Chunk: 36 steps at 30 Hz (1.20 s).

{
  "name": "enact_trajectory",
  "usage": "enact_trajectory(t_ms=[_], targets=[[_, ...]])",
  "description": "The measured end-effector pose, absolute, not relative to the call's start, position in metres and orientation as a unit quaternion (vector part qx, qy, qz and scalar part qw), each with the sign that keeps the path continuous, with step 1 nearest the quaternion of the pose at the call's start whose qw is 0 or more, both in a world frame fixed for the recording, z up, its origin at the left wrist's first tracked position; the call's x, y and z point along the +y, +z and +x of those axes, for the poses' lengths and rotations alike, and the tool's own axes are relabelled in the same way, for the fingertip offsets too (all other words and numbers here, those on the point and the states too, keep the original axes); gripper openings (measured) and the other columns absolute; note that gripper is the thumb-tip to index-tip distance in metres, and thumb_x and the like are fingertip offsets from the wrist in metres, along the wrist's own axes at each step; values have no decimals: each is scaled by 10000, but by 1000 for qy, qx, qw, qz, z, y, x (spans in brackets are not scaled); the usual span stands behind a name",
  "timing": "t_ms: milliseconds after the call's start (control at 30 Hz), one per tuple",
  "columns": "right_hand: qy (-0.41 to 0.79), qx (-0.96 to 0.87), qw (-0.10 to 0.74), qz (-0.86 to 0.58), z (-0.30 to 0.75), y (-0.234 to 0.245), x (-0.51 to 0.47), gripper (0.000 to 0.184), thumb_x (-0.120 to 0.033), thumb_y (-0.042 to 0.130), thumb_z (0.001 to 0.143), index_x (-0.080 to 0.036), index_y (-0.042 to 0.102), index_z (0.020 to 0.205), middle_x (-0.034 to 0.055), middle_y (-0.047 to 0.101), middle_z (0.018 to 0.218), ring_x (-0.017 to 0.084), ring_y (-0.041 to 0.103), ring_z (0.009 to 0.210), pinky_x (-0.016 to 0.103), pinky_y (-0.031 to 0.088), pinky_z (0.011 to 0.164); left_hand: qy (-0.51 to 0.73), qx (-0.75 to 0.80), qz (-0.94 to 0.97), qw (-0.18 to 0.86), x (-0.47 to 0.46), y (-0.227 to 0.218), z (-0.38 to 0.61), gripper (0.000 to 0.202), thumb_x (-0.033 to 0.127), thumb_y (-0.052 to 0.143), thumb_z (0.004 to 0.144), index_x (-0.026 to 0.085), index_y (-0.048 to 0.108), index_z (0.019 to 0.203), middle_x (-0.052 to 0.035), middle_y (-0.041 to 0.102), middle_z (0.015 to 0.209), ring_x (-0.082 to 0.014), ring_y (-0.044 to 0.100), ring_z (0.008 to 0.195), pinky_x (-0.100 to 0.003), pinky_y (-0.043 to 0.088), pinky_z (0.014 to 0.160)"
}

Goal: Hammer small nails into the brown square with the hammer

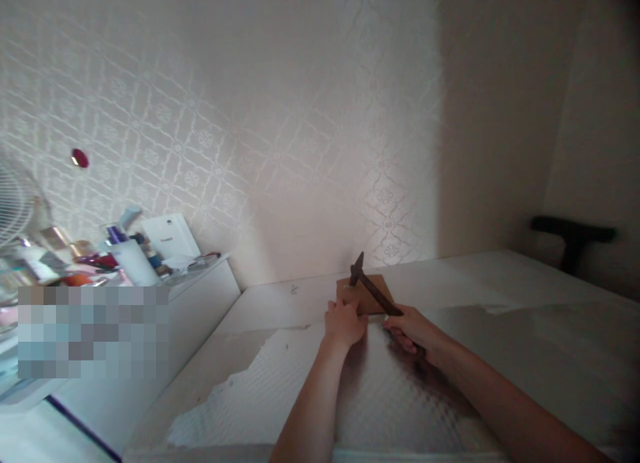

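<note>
— Holding what?
— Right hand had its grip closed low on the hammer handle, head likely heavy; left hand pinched the stiff wooden board, far on the worktop.

Bare left hand — bare right hand

To your left there's a white cabinet with its top crammed: bottles, a white cup and a white box leaning back on the wall. A fan pokes in at the far left edge. The wall ahead of you has pale wallpaper with a lattice and flower pattern, plus a small red dot stuck on it above the clutter. The white table has a torn, ragged-edged covering. Off to your right there's a black armrest, pretty blurry.
</note>
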State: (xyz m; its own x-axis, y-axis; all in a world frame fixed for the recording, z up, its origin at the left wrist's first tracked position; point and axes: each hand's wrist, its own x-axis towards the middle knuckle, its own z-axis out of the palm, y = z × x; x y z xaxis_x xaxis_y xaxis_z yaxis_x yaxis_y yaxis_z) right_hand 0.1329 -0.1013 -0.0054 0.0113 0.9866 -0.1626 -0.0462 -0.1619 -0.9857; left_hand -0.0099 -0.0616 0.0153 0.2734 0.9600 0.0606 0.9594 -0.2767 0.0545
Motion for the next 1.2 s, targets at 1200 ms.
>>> enact_trajectory(t_ms=[1200], targets=[[511,-478,457,-549,132,-3,-104,185,-194,516,656,-168,528,838,-117,337,380,48,269,256,164,168,253,39,605,795,15,-61,16,-10,468,467,383,840,283,486,1258,-93,515,1225,-299,425,1141,-386,396,889]])
